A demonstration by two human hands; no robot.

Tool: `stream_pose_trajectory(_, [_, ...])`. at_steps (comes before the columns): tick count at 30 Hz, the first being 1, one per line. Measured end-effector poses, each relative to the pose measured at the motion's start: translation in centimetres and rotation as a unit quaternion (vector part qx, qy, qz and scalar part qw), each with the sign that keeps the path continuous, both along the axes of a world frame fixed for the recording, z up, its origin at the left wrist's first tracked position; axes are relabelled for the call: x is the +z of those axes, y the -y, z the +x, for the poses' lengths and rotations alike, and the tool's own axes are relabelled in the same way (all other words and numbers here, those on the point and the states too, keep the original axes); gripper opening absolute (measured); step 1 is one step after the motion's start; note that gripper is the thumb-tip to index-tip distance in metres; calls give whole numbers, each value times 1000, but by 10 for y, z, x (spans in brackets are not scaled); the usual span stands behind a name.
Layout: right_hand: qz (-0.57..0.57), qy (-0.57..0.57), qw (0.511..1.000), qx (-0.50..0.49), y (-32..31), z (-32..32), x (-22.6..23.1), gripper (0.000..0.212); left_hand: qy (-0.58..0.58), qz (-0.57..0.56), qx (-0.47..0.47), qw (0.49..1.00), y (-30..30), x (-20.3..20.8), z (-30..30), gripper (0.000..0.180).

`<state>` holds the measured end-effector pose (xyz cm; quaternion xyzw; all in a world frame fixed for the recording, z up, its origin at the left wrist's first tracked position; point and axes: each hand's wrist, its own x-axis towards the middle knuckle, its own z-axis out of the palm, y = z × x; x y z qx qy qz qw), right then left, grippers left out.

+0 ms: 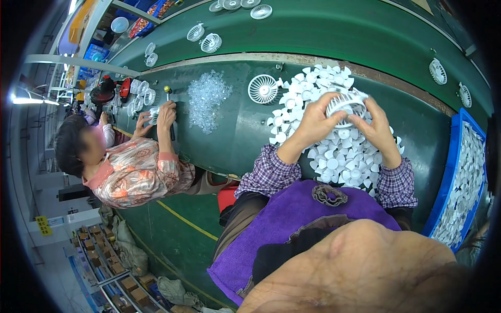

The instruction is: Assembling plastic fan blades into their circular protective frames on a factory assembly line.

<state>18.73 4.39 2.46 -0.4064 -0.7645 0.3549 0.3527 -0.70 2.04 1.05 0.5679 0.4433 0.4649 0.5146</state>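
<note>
Between my two hands is a round white slatted fan housing (346,107), held above a heap of small white fan blades (339,151). My left hand (319,119) grips its left side, with the thumb across the near edge. The fingers of my right hand (377,125) curl round the right side, the thumb at the near rim. What sits inside the housing is partly hidden by my fingers. Another white fan housing (263,89) lies on the green bench just left of the heap.
Clear small plastic pieces (207,99) are piled farther left. Beyond them a co-worker (135,172) handles a white housing near a hammer (168,91). A blue bin (459,177) of white parts stands at my right. A green conveyor belt (313,31) carrying white housings runs along the back.
</note>
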Motion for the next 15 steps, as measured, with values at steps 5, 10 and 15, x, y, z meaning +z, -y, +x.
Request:
stream_pose_trajectory(5, [-63, -58, 996, 16, 10, -1, 2, 43, -6, 65, 4, 998, 5, -7, 2, 34])
stream_pose_trajectory(10, [-116, -25, 993, 0, 9, 0, -9, 36, 56, -52, 0, 997, 8, -19, 1, 30])
stream_pose_trajectory(15, [-263, -177, 945, -79, -41, 47, -38, 32, 103, -54, 78, 990, 0, -3, -38, 45])
